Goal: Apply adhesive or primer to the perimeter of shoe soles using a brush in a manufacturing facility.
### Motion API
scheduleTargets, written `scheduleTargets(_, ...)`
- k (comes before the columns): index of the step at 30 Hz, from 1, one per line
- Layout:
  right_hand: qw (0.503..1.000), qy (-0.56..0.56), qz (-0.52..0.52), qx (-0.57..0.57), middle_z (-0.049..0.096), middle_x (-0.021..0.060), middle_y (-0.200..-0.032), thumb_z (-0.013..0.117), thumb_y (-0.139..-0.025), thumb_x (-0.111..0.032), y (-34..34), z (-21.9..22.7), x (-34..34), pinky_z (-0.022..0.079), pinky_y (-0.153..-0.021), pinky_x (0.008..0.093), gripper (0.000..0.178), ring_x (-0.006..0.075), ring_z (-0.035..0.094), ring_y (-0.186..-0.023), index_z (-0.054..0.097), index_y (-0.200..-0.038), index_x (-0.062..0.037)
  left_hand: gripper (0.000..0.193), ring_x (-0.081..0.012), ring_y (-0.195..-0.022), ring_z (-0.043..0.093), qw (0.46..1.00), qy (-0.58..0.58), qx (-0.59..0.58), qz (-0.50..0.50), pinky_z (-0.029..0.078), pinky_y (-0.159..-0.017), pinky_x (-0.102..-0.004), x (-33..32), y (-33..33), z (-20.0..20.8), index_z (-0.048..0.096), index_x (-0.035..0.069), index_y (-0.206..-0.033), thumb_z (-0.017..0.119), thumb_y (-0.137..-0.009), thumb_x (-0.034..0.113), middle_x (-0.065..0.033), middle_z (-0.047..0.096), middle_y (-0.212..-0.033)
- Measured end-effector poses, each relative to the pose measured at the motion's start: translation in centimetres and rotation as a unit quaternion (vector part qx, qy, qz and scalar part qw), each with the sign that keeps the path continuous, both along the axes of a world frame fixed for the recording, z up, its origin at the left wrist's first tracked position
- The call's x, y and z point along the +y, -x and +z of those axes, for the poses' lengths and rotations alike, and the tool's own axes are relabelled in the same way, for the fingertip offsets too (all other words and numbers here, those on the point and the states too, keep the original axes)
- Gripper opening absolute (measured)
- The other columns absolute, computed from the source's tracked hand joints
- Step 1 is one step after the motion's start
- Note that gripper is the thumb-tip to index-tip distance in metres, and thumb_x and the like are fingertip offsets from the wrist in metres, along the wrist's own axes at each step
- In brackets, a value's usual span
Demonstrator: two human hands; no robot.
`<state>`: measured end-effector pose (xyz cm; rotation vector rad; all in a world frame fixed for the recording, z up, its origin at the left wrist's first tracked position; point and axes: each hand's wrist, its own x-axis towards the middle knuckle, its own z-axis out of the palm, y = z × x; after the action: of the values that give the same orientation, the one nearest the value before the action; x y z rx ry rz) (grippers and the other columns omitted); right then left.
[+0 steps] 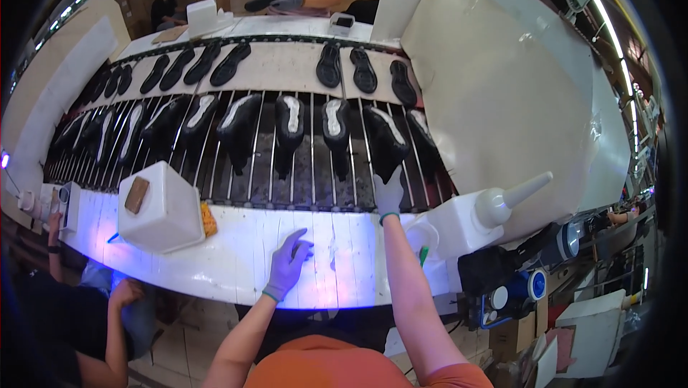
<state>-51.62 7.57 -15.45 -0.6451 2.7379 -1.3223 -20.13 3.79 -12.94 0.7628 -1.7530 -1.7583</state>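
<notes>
My left hand, in a pale grey glove, hovers over or rests on the white worktable; its fingers are stretched out and nothing is in them. My right hand, gloved the same way, reaches past the table edge to the rack. Its thumb and fingers sit around the near end of a black shoe upper, which lies sole side up with a whitish strip along its bottom. Left of it lie more such uppers, among them one upper and another. Black soles lie on the board behind.
A white square container with a brown block on it stands at left, beside an orange-yellow cloth. A white bottle with a long nozzle lies at right. Large pale panels flank the rack. Co-workers sit at left and across.
</notes>
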Motion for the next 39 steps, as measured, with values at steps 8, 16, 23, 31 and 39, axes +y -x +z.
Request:
scheduleTargets(8,0.896,-0.146,0.391,0.153,0.039,0.0170,-0.148,0.059,-0.092,-0.035,-22.2,3.1,10.1,0.021,-0.114,0.0562,0.061,0.0378,0.030,-0.140,0.041,-0.144,-0.0087,0.046,-0.0321,-0.125,0.051,0.931,0.357,-0.077,0.007,0.037,-0.106,-0.0437,-3.4,2.3,-0.3,0.048,0.008,-0.137,0.054,-0.095,0.025,-0.0184,0.055,-0.132)
scheduleTargets(16,0.895,-0.057,0.416,0.150,0.054,0.0121,-0.136,0.060,-0.091,-0.027,-23.0,3.3,12.2,0.026,-0.114,0.0511,0.043,0.0341,0.044,-0.130,0.056,-0.131,-0.0126,0.044,-0.0305,-0.125,0.047,0.854,0.478,-0.201,-0.040,0.029,-0.109,-0.0471,-4.2,3.8,-0.6,0.050,0.010,-0.135,0.053,-0.092,0.020,-0.0119,0.055,-0.132)
scheduleTargets(23,0.894,-0.056,0.413,0.164,0.053,0.0120,-0.136,0.058,-0.091,-0.026,-23.0,3.2,12.2,0.026,-0.114,0.0525,0.043,0.0332,0.044,-0.130,0.056,-0.131,-0.0111,0.044,-0.0307,-0.095,0.059,0.927,0.349,-0.120,0.061,0.046,-0.087,-0.0402,-6.3,5.4,-2.6,0.054,0.011,-0.131,0.055,-0.088,0.006,-0.0107,0.068,-0.102)
scheduleTargets(31,0.901,-0.047,0.400,0.163,0.056,0.0119,-0.132,0.060,-0.090,-0.025,-22.8,3.3,12.2,0.027,-0.112,0.0524,0.040,0.0340,0.047,-0.128,0.058,-0.128,-0.0116,0.042,-0.0280,-0.091,0.060,0.938,0.319,-0.135,-0.026,0.046,-0.084,-0.0398,-8.0,5.9,-1.4,0.062,0.012,-0.122,0.070,-0.081,0.016,-0.0060,0.071,-0.093)
scheduleTargets(39,0.901,-0.049,0.395,0.173,0.056,0.0120,-0.131,0.061,-0.089,-0.023,-23.0,3.3,12.0,0.030,-0.110,0.0526,0.038,0.0336,0.047,-0.126,0.059,-0.126,-0.0106,0.058,-0.0241,-0.092,0.060,0.931,0.344,-0.087,-0.088,0.043,-0.088,-0.0387,-6.4,9.5,-2.1,0.051,0.014,-0.136,0.069,-0.080,0.014,-0.0027,0.071,-0.095)
